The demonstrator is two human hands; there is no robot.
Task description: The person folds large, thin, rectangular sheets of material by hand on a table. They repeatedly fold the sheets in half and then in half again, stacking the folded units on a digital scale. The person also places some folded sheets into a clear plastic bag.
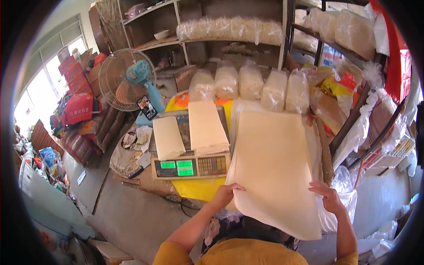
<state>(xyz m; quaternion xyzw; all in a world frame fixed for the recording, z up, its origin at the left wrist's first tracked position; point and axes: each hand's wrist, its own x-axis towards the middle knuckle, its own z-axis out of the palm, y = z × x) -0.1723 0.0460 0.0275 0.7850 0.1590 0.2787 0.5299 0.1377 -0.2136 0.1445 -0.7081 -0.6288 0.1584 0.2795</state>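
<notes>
A stack of large, thin cream-coloured sheets lies before me, its near end curling over the table edge. My left hand pinches the near left edge of the top sheet between thumb and fingers. By the right edge, my right hand has its fingers apart, the tips at or just touching the sheet. Left of the stack stands a digital scale with lit green displays. A folded cream bundle and a smaller folded piece rest on its pan.
Several plastic-bagged bundles line the back of the table. A knife lies left of the scale, near a small round dish. Beyond stand a phone and a blue fan. Clear plastic bags hang at the right.
</notes>
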